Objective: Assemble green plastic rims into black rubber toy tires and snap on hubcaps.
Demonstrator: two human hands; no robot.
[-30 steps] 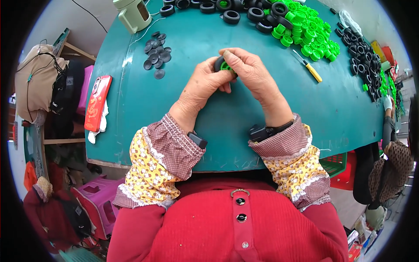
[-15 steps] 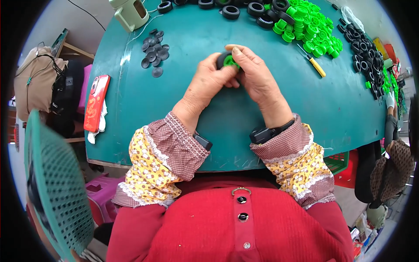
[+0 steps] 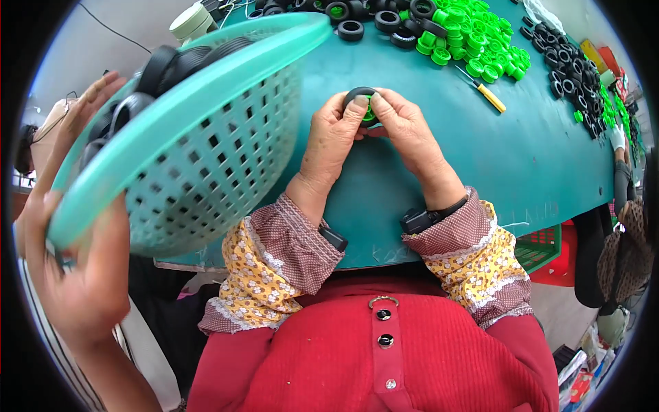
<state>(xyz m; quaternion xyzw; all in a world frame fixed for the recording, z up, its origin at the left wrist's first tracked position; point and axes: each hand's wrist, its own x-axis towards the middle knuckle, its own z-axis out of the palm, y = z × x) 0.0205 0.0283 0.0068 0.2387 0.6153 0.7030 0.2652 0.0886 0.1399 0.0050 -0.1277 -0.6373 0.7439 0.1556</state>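
Near the middle of the table I hold a small black toy tyre (image 3: 357, 95) with a green plastic wheel hub (image 3: 369, 113) set inside its ring. My left hand (image 3: 328, 137) grips the tyre's left side, thumb on its face. On the other side, my right hand (image 3: 412, 129) closes round it, its thumb pressing near the hub. Fingers cover the lower part, so how fully the hub is seated is hidden. A yellow-handled screwdriver (image 3: 492, 99) lies to the right, below a heap of green hubs (image 3: 473, 38).
Another person's hands (image 3: 93, 281) hold a tilted teal basket (image 3: 213, 151) of black tyres (image 3: 161, 69) over the table's left side. Loose tyres (image 3: 388, 22) lie at the back, and more tyres (image 3: 566, 75) at the right. A cream mug (image 3: 193, 24) stands back left. A gloved hand (image 3: 618, 137) shows far right.
The teal basket, carried by another person, has swung in from the left over the table, covering the black discs and red phone. My hands have turned the tyre and shifted their thumbs.
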